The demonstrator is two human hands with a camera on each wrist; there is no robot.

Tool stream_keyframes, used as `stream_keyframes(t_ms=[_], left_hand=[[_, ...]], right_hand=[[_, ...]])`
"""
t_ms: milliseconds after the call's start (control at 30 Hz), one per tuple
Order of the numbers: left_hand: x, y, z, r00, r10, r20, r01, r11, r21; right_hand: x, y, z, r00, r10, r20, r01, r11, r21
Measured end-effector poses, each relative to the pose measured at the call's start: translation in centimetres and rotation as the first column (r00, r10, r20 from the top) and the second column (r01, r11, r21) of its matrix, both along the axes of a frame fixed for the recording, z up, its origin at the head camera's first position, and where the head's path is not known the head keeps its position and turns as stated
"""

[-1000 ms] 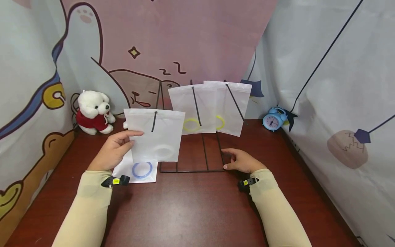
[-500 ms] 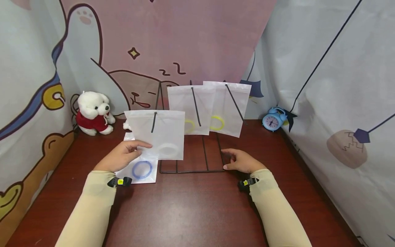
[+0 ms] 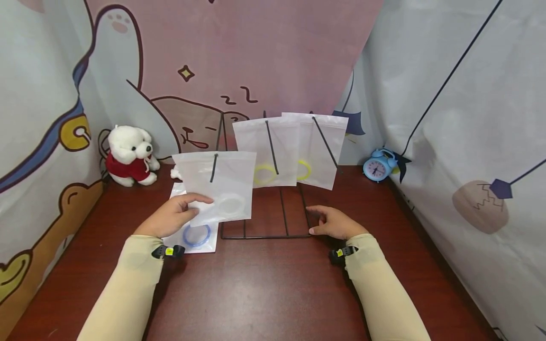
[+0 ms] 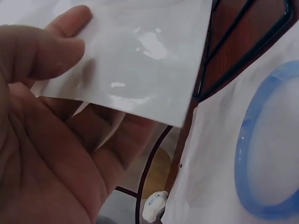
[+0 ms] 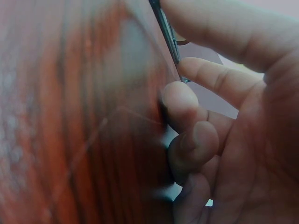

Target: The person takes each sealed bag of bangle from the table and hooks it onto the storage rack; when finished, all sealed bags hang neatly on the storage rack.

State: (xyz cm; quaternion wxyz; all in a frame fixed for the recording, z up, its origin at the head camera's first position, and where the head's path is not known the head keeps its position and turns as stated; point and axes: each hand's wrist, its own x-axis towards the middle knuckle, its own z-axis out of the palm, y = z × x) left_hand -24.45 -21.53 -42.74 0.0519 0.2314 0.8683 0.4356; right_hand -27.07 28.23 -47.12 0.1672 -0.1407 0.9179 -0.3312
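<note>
Head: above, facing forward-down over wooden tabletop (image 3: 256, 293).
Left wrist: close up, past left hand (image 4: 51, 154).
Right wrist: close up, past right hand (image 5: 252, 121), low along tabletop.
Head and left wrist share: white zip bag (image 4: 135, 60), blue ring (image 4: 242, 161).

two letters can be read: on the pink backdrop cloth (image 3: 277, 52), above the drawn animal's face (image 3: 194, 128), stand a smaller z (image 3: 228, 100) and, up and to its right, a larger z (image 3: 249, 94), both in dark lines. the blue alarm clock (image 3: 379, 165) has marks round its dial (image 3: 376, 170), too small to read. the left wrist's band (image 3: 158, 252) and the right wrist's band (image 3: 334, 255) each bear a yellow label, its print illegible. a small white object (image 4: 154, 208) carries a blue mark that cannot be made out.
</note>
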Motion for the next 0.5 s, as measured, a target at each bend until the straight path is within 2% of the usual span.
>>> stream_keyframes(t_ms=[233, 500], left_hand=[[0.05, 0.15, -0.03, 0.999, 0.032, -0.034, -0.032, 0.999, 0.016], [0.17, 0.26, -0.21, 0.999, 0.026, 0.041, -0.028, 0.999, 0.045]], right_hand=[[-0.06, 0.02, -0.09, 1.000, 0.009, -0.005, -0.010, 1.000, -0.019], [-0.01, -0.01, -0.03, 1.000, 0.004, 0.002, -0.004, 1.000, -0.012]])
